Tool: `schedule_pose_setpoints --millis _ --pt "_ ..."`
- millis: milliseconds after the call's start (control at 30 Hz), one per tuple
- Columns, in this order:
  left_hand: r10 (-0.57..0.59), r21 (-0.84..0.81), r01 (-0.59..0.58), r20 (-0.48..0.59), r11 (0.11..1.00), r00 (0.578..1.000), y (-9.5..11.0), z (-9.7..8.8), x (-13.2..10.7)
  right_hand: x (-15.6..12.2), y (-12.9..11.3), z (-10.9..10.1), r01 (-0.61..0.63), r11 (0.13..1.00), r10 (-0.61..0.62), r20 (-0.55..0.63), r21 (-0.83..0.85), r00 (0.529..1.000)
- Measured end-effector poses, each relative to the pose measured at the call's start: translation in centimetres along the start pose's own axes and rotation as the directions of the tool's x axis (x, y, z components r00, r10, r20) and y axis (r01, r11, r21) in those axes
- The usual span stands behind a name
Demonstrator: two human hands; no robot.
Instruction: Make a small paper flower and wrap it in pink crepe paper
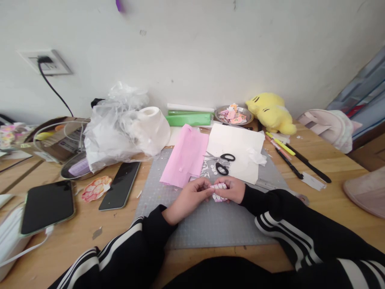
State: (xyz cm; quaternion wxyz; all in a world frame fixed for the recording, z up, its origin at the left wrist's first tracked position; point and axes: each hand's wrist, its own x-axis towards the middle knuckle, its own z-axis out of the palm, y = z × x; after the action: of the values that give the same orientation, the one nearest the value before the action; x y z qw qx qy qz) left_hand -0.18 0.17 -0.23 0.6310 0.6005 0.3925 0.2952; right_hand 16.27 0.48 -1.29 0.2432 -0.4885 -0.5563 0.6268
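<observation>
Both hands meet over the grey cutting mat (210,224). My left hand (189,198) and my right hand (231,189) pinch a small pink-and-white paper piece (219,192) between their fingertips. Just beyond the hands lie black-handled scissors (224,162) on a white sheet (237,150). A pink sheet of paper (185,156) lies to the left of the scissors.
Two phones (46,206) (120,185) lie at the left, near a pink flower sticker (96,188). A crumpled plastic bag with a white roll (126,124), green rolls (188,118), a metal dish of stickers (233,115), a yellow plush (270,112) and pens (293,158) line the back and right.
</observation>
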Motion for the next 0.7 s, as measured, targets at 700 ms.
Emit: schedule_pose_setpoints --millis 700 --pt "-0.018 -0.027 0.017 -0.033 0.999 0.999 -0.09 0.0 0.07 -0.15 -0.39 0.09 -0.017 1.0 0.017 -0.004 -0.003 1.0"
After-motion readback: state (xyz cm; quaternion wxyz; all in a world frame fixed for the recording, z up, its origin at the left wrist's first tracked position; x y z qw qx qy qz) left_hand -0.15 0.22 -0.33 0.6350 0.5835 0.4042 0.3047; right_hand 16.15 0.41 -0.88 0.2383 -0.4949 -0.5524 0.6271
